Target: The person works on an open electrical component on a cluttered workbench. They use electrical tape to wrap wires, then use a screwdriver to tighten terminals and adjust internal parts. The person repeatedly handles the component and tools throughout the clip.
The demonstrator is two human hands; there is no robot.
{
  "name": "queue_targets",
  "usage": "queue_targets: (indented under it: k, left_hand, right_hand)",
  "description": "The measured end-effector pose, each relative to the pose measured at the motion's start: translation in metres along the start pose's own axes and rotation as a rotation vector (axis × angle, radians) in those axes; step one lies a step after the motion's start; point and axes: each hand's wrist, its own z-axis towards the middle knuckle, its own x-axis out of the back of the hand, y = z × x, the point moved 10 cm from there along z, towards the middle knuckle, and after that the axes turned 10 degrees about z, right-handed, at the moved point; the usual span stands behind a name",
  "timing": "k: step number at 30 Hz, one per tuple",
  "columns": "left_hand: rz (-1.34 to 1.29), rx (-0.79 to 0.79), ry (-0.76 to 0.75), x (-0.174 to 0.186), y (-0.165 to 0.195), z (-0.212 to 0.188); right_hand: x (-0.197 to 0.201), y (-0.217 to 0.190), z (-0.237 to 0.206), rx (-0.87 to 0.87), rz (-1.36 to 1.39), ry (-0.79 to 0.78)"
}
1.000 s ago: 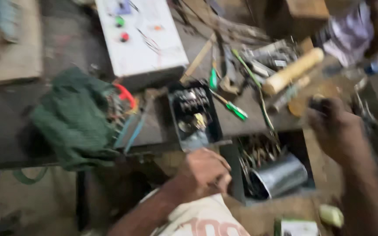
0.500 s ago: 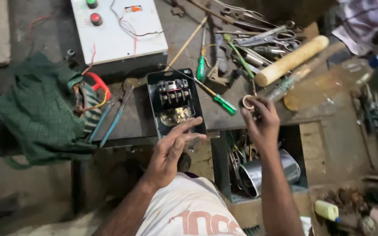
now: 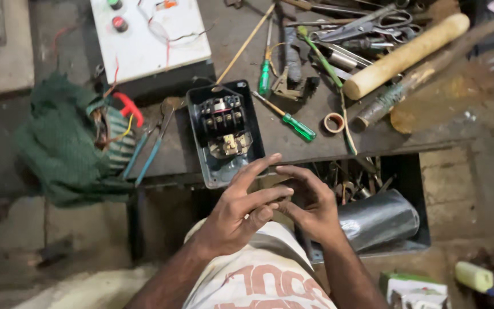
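Note:
My left hand [image 3: 241,209] and my right hand [image 3: 310,206] meet at the fingertips just below the near end of an open dark switch box [image 3: 199,154]. The box lies on the bench with a black contactor and brass parts inside. My left fingers are stretched out over the curled fingers of my right hand. Whether anything small sits between them is hidden. A green-handled screwdriver [image 3: 295,126] and a small tape roll [image 3: 334,122] lie to the right of the box, beyond my right hand.
A white panel [image 3: 150,40] with red and green buttons stands at the back. A green cloth [image 3: 58,149] with wires and red pliers [image 3: 130,109] lies at the left. Several tools and a wooden handle [image 3: 407,54] fill the back right. A shiny metal cylinder [image 3: 378,220] sits in the open drawer below.
My right hand held the tape roll up half a second ago; the roll now lies on the bench. That hand has come back left and down to meet my left hand.

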Motion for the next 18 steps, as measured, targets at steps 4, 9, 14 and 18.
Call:
queue_targets:
  k: [4,9,14,18]
  left_hand:
    - [-0.179,-0.001,-0.099,0.002,-0.006,0.01]
    - [-0.234,-0.072,-0.199,0.013,-0.019,0.015]
    - [-0.194,-0.118,-0.318,0.031,-0.047,0.005]
    - [-0.092,-0.165,-0.325,0.049,-0.07,0.0]
  right_hand:
    - [-0.003,0.004,-0.004,0.073,-0.01,0.091]
    - [-0.016,0.013,0.001,0.136,0.214,0.186]
    - [-0.036,0.041,0.002,0.09,0.495,0.341]
    - [-0.054,0.053,0.002,0.269,0.61,0.462]
